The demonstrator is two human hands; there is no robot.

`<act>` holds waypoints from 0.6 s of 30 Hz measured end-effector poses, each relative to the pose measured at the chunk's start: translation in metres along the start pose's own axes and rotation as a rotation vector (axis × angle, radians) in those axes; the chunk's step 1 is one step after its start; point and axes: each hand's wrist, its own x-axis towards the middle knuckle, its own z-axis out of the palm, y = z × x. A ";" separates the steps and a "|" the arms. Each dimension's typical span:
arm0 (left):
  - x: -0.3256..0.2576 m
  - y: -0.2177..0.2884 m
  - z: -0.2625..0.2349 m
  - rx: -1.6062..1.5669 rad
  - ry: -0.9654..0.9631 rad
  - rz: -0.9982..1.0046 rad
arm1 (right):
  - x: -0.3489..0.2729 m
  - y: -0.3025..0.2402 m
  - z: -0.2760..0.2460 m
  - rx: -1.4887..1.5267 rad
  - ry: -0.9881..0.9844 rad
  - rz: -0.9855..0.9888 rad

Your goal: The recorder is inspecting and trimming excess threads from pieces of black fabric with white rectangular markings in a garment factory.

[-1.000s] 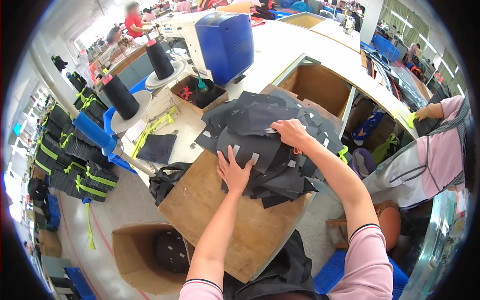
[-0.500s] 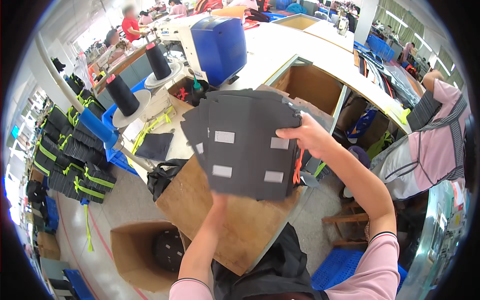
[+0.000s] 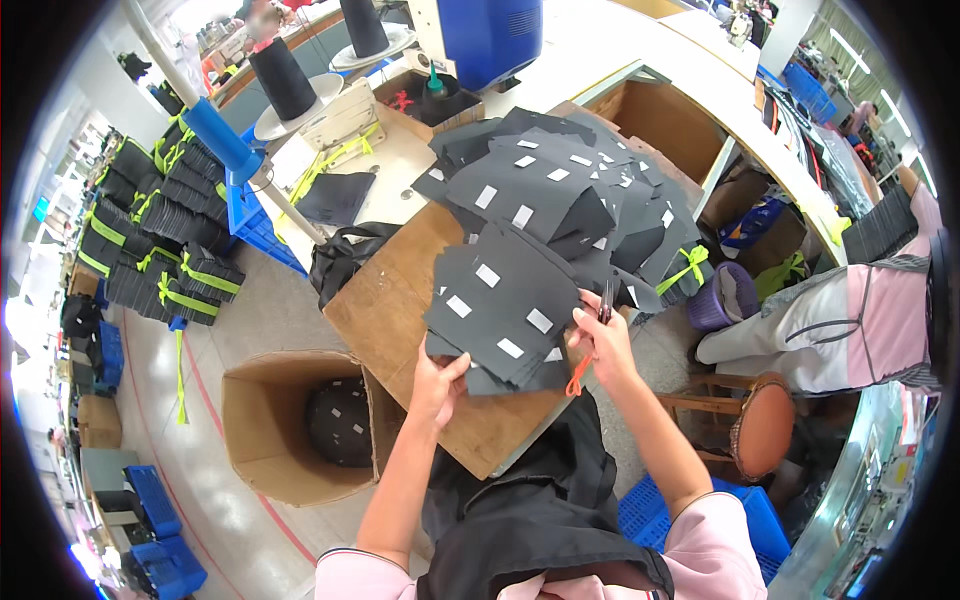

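Observation:
My left hand (image 3: 438, 385) grips the lower left edge of a stack of black fabric pieces (image 3: 500, 305) with small white labels. My right hand (image 3: 598, 345) holds the stack's right edge, and also has orange-handled thread snips (image 3: 590, 345) in its fingers. The stack sits low over the wooden table (image 3: 400, 290). Beyond it lies a big loose pile of the same black pieces (image 3: 560, 195), some tied with a yellow-green strap (image 3: 685, 268).
An open cardboard box (image 3: 290, 425) with a black piece inside stands on the floor at my left. Bundled black stacks (image 3: 160, 240), thread cones (image 3: 285, 80) and a blue machine (image 3: 490, 35) lie behind. Another person (image 3: 850, 320) sits at the right by a round stool (image 3: 760, 425).
The stack, held upright in front of me half a second ago, has come down toward the table's near edge. My left hand now grips its lower left edge.

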 end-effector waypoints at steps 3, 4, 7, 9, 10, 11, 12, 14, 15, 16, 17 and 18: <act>0.015 -0.014 -0.007 -0.221 0.025 -0.063 | -0.024 0.016 -0.005 -0.209 0.067 -0.154; 0.014 -0.017 -0.004 -0.172 0.052 -0.037 | -0.034 0.018 -0.009 -0.284 0.077 -0.175; -0.002 -0.021 0.014 -0.044 0.063 -0.056 | -0.043 0.021 -0.016 -0.336 0.049 -0.216; -0.018 -0.020 0.018 0.438 0.026 -0.137 | -0.035 0.018 -0.014 -0.514 0.102 -0.305; -0.025 -0.011 0.017 0.449 -0.055 -0.170 | -0.030 0.015 -0.011 -0.585 0.120 -0.293; -0.023 -0.008 0.006 0.455 -0.061 -0.176 | -0.029 0.014 -0.011 -0.655 0.139 -0.280; -0.020 -0.001 -0.010 0.777 -0.041 -0.200 | -0.027 0.017 -0.013 -0.650 0.138 -0.282; -0.013 0.009 -0.022 1.108 -0.038 -0.223 | -0.018 0.030 -0.026 -0.732 0.162 -0.363; -0.013 0.015 -0.024 1.258 0.085 0.054 | -0.018 0.035 -0.026 -0.728 0.169 -0.359; -0.010 0.019 -0.021 1.389 0.206 0.341 | -0.018 0.040 -0.026 -0.766 0.179 -0.332; -0.004 0.018 -0.011 1.392 0.194 0.341 | -0.018 0.045 -0.025 -0.804 0.192 -0.305; 0.001 0.015 0.007 1.449 0.177 0.601 | -0.016 0.054 -0.023 -0.805 0.201 -0.310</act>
